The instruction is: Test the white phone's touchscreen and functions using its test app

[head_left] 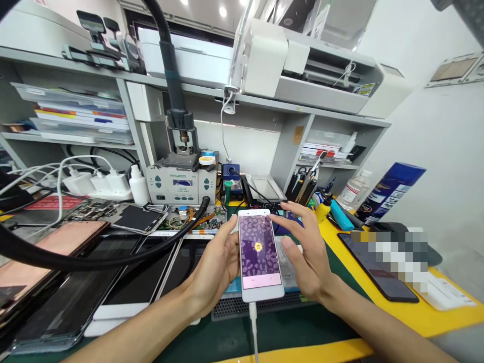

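A white smartphone (260,257) is upright in front of me, its lit screen showing a purple pebbled pattern with a small yellow icon. My left hand (221,257) grips it along its left edge, thumb at the side and fingers behind. A white charging cable (253,322) is plugged into its lower end. My right hand (308,247) is at the phone's right side with fingers apart and holding nothing. Its index fingertip is at the screen's upper right corner; whether it touches the glass I cannot tell. Under the phone lies a dark perforated tray (230,308).
Several phones, including a rose-gold one (49,252), lie at the left beneath a thick black hose (113,263). Behind stands a soldering station (183,185). At the right are a black phone (374,267), a blue spray can (393,191) and a clear bottle (355,190).
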